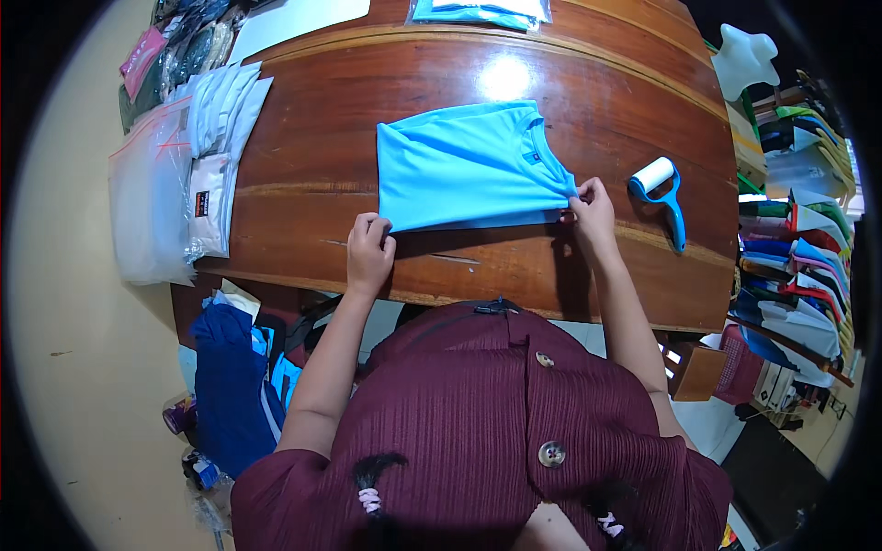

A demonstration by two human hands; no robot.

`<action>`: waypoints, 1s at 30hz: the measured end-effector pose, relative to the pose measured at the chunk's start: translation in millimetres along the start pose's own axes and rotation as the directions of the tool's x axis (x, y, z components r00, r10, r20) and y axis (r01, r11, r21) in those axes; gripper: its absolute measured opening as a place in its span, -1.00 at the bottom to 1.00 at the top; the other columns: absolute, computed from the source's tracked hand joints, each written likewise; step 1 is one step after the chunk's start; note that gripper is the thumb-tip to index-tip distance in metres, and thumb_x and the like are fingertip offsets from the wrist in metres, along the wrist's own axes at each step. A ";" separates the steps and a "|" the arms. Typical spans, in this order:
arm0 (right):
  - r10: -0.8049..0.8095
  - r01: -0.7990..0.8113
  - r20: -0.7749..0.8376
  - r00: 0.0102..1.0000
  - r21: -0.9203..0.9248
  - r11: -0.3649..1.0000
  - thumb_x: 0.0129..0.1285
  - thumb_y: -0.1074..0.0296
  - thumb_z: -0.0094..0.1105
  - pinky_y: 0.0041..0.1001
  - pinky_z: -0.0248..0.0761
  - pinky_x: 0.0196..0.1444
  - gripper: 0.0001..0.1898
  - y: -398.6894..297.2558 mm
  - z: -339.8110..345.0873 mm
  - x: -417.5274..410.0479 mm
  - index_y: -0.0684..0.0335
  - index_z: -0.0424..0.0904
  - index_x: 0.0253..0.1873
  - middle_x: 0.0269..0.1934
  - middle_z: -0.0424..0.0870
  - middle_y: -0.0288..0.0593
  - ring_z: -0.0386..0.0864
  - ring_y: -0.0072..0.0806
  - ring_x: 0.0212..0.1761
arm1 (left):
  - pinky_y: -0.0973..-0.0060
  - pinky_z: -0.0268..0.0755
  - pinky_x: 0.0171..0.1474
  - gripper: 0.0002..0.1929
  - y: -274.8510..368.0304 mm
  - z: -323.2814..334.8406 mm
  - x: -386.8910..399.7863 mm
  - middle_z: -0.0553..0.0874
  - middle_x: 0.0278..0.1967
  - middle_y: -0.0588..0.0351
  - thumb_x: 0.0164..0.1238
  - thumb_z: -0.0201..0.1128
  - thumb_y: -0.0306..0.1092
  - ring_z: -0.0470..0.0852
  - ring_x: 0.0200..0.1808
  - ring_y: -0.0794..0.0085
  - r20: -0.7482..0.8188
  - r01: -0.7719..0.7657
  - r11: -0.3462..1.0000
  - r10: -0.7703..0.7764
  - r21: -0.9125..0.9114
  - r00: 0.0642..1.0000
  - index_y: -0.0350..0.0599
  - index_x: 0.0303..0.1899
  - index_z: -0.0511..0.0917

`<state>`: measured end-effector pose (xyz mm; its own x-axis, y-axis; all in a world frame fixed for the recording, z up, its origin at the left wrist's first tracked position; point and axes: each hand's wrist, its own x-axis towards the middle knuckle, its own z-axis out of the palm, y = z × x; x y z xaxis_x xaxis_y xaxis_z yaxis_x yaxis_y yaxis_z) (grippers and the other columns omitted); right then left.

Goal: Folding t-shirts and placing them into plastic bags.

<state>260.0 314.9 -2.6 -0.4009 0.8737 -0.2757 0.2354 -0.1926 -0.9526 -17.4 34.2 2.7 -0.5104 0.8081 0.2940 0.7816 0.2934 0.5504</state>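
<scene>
A light blue T-shirt [462, 169], folded into a rectangle, is spread on the dark wooden table [303, 144] in front of me. Its collar with a small neck label points to the right. My left hand [371, 253] pinches the near left corner of the cloth. At the near right corner, beside the shoulder, the fingertips of my right hand [594, 213] grip the fabric. A lint roller [665, 196] with a blue handle and white roll lies to the right of that hand. The folds underneath the shirt are hidden.
Clear plastic bags [148, 206] and bagged white garments [231, 158] are stacked at the table's left edge. A bagged blue garment [482, 14] lies at the far edge. Dark blue cloth [231, 386] hangs below on the left. Clothes on hangers [792, 268] and a white mannequin torso [744, 62] stand right.
</scene>
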 end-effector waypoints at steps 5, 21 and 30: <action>-0.051 0.044 -0.003 0.999 -0.472 0.881 0.22 0.60 0.15 -0.51 0.44 -0.47 -0.78 4.1 6.2 -13.9 0.25 0.28 -0.16 -0.35 0.52 -0.16 0.54 -0.59 -0.45 | 0.13 0.46 -0.01 -0.80 -2.7 7.7 -9.0 0.50 -0.08 -0.08 0.16 0.24 -0.54 0.58 -0.09 0.00 0.056 0.098 0.994 -0.096 -0.040 0.994 -0.19 -0.16 0.54; -0.028 0.130 0.152 0.988 -0.726 0.675 0.24 0.30 0.33 -0.09 0.43 -0.17 -0.67 -10.1 12.8 -68.4 0.29 0.32 -0.14 -0.32 0.58 0.15 0.60 0.11 -0.19 | 0.21 0.33 -0.04 -0.83 -16.5 -23.0 -25.9 0.59 -0.27 0.04 0.14 0.29 -0.42 0.57 -0.13 0.12 0.280 -0.014 0.995 -0.015 0.099 0.960 -0.15 -0.23 0.51; -0.463 0.415 0.139 0.876 -0.707 0.573 0.31 0.27 0.26 -0.22 0.39 0.02 -0.78 -53.8 39.7 43.2 0.32 0.56 -0.12 -0.19 0.59 0.01 0.53 -0.07 -0.05 | 0.26 0.36 0.17 -0.69 -27.0 -3.4 95.5 0.62 0.02 0.03 0.36 0.24 -0.33 0.55 0.10 0.15 -0.029 0.019 0.999 -0.021 -0.050 0.999 -0.13 0.09 0.56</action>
<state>194.8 345.3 31.7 -0.5833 0.7917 0.1813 0.5944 0.5682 -0.5690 -88.5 101.7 18.6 -0.5367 0.7868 0.3049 0.7527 0.2833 0.5942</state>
